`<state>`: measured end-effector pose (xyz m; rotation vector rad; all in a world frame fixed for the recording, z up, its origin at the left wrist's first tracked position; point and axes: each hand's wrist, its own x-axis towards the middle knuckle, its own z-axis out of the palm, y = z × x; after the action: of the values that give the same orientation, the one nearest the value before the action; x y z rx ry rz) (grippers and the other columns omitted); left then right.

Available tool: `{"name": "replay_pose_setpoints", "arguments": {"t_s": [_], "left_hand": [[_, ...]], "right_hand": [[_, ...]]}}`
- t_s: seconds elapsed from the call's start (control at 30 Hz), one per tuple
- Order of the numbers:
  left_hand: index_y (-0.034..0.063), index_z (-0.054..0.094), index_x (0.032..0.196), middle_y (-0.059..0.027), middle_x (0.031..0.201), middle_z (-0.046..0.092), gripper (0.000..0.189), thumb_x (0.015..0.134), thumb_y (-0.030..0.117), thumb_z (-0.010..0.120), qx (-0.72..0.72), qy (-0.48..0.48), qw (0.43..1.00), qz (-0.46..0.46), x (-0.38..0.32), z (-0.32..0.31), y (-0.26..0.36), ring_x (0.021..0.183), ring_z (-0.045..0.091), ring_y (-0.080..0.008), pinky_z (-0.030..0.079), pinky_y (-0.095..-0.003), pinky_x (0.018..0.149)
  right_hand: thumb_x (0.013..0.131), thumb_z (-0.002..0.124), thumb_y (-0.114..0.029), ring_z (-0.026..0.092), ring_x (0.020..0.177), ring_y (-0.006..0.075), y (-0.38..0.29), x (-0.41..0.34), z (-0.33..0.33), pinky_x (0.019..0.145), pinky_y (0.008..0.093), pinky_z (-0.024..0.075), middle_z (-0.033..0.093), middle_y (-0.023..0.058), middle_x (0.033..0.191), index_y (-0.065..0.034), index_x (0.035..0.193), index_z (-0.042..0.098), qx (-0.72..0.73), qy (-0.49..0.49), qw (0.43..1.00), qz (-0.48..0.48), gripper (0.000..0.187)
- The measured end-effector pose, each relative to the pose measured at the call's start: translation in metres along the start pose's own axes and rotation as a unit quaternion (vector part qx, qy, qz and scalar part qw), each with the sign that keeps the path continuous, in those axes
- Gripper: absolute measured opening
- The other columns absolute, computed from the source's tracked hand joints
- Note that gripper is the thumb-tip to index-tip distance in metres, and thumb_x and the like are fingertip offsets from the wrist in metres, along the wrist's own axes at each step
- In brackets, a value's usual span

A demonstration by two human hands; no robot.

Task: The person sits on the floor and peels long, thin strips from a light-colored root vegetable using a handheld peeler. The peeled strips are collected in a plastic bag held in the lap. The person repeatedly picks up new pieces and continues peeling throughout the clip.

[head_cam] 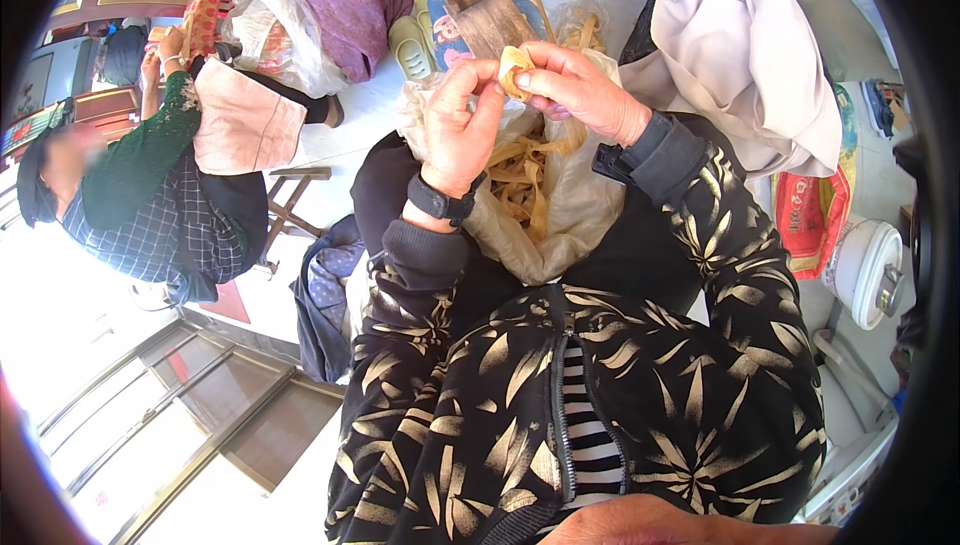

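Note:
My right hand [581, 87] pinches a small folded loop of pale yellow strip [516, 72] between thumb and fingers. At the loop's left side is my left hand [465, 121], thumb and forefinger close together; whether they grip the strip's edge I cannot tell. Below both hands, a whitish plastic bag [592, 222] lies open in my lap, with many tan flat strips [525, 181] inside it. Just beyond the hands, a wooden block tool [499, 24] rests on a blue patterned cloth [450, 39].
At the left a co-worker [142, 192] sits on a folding wooden stool [289, 204], hands at a red patterned piece. Pale green shoes [411, 46] stand ahead. A light cloth [742, 57] drapes at the right, near a red bag [806, 222] and a white lidded bucket [862, 271].

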<state>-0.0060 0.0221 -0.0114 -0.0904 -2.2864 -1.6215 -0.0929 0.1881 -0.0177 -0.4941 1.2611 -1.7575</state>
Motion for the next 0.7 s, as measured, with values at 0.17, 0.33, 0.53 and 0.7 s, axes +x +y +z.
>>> {"name": "replay_pose_setpoints", "arguments": {"t_s": [0.17, 0.33, 0.53, 0.7], "left_hand": [[0.0013, 0.061, 0.106, -0.0001, 0.097, 0.064, 0.014, 0.093, -0.003, 0.058, -0.109, 0.022, 0.987, -0.115, -0.003, 0.002, -0.007, 0.086, 0.058, -0.0068, 0.046, -0.0213, 0.079], [0.0013, 0.060, 0.110, -0.0014, 0.099, 0.064, 0.017, 0.094, -0.003, 0.056, -0.174, 0.018, 0.965, -0.195, -0.011, 0.002, -0.003, 0.090, 0.060, -0.0088, 0.049, -0.0236, 0.083], [0.0002, 0.061, 0.106, -0.0052, 0.097, 0.067, 0.023, 0.086, -0.007, 0.055, -0.105, 0.001, 0.986, -0.132, -0.020, 0.009, 0.009, 0.091, 0.063, -0.0130, 0.051, -0.0275, 0.083], [0.0010, 0.061, 0.098, -0.0078, 0.086, 0.067, 0.016, 0.084, -0.005, 0.055, 0.088, 0.083, 0.991, -0.057, -0.013, 0.019, 0.002, 0.077, 0.065, -0.0190, 0.052, -0.0320, 0.070]], "right_hand": [[0.095, 0.061, -0.017, 0.046, 0.069, 0.0010, 0.003, 0.002, -0.003, 0.060, 0.0179, 0.0372, 0.052, -0.0069, 0.080, -0.0082, 0.093, 0.059, -0.050, 0.016, 0.995, -0.089, 0.009], [0.088, 0.065, -0.014, 0.047, 0.071, 0.0032, 0.012, 0.005, -0.005, 0.064, 0.0230, 0.0424, 0.051, -0.0061, 0.075, -0.0063, 0.089, 0.059, -0.205, -0.013, 0.967, -0.152, 0.010], [0.084, 0.065, -0.012, 0.052, 0.071, 0.0064, 0.018, 0.001, -0.003, 0.066, 0.0251, 0.0455, 0.056, -0.0005, 0.074, -0.0055, 0.090, 0.058, -0.261, 0.045, 0.948, -0.176, 0.011], [0.087, 0.065, -0.016, 0.054, 0.070, 0.0062, 0.016, 0.001, 0.002, 0.065, 0.0239, 0.0450, 0.058, -0.0015, 0.075, -0.0037, 0.091, 0.060, -0.179, 0.087, 0.975, -0.103, 0.014]]}}
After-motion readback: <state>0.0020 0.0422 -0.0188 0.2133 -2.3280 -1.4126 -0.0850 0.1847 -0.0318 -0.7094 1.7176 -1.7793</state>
